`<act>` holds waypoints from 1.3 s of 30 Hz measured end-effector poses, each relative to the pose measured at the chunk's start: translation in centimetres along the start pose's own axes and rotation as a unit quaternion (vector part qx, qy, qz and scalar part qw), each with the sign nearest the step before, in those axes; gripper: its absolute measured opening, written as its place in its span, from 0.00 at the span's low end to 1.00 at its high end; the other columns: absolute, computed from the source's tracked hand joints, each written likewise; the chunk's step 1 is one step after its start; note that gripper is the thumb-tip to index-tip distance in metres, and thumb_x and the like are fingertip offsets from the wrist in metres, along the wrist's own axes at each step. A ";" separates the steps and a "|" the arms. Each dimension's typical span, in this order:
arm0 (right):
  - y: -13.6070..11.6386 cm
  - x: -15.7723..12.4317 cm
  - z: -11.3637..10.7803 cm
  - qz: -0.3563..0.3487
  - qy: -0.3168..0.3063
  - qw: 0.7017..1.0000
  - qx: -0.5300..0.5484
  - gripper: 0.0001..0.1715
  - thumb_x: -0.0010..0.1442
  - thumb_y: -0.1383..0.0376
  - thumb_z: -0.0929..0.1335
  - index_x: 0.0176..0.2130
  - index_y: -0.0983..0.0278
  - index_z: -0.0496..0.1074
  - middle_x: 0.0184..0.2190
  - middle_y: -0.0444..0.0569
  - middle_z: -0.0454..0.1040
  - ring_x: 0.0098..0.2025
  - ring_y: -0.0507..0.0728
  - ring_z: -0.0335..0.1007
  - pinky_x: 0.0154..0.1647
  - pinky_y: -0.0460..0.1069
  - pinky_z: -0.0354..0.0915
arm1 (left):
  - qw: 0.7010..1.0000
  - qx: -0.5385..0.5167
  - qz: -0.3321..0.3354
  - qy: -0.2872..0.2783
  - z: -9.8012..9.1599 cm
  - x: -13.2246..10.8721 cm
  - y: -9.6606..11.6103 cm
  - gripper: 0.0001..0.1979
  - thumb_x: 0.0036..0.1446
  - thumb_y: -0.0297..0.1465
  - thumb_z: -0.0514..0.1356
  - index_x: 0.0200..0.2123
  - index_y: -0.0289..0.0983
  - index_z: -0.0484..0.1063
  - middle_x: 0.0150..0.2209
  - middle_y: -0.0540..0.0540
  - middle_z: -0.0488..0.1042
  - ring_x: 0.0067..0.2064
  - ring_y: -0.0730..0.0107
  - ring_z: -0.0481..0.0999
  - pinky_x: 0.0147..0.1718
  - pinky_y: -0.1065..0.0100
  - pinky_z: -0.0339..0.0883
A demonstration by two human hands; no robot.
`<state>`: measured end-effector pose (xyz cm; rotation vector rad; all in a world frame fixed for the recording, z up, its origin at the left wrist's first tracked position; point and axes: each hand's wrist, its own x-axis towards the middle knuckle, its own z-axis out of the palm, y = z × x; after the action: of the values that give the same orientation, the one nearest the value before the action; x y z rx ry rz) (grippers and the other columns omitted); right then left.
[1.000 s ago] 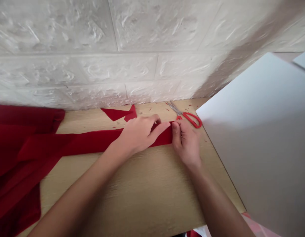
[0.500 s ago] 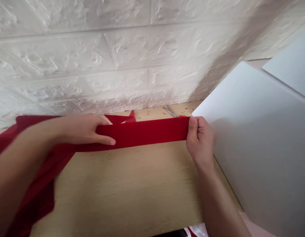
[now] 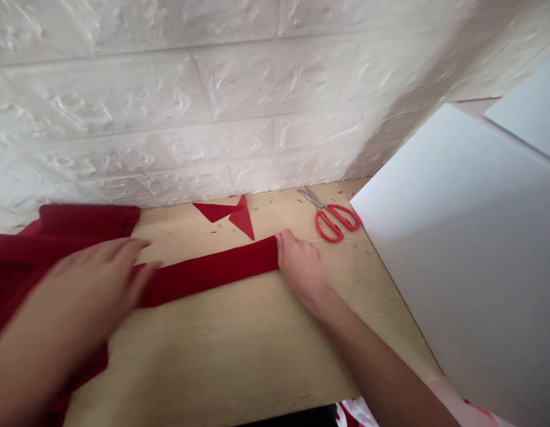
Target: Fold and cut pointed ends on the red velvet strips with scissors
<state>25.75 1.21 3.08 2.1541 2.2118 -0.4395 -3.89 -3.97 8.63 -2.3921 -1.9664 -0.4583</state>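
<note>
A red fabric strip (image 3: pixel 216 268) stretches across the wooden table between my two hands. My right hand (image 3: pixel 301 261) pinches the strip's right end, thumb and fingers pressed together. My left hand (image 3: pixel 101 284), blurred by motion, is over the strip's left part with its fingers apart. Beneath and behind my left forearm lies a heap of dark red fabric (image 3: pixel 88 222). Two small red scraps (image 3: pixel 242 218) rest near the wall. Open-bladed scissors with red handles (image 3: pixel 330 218) lie beyond my right hand.
A white textured brick wall (image 3: pixel 168 107) runs along the back edge of the table (image 3: pixel 221 362). White panels (image 3: pixel 470 225) stand on the right. Tiny red bits are scattered near the scissors. Something black and a red-and-white item show at the bottom edge.
My right hand has moved left and slightly down with the strip's end, uncovering the scissors' handles. My left hand has shifted left and down along the strip.
</note>
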 end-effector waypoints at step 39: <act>-0.5 0.9 3.4 -0.044 0.218 0.973 0.056 0.18 0.67 0.69 0.59 0.29 0.62 0.71 0.18 0.58 0.68 0.25 0.65 0.72 0.24 0.54 0.60 | 0.973 -0.005 -0.227 -0.027 8.9 -3.0 -1.3 0.45 0.68 0.50 0.37 0.72 0.15 0.48 0.74 0.22 0.47 0.77 0.39 0.41 0.74 0.43 0.41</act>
<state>24.61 1.38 -0.32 2.4098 2.5641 -0.0965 -3.71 -4.81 -0.83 -1.9629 -2.5446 -0.4094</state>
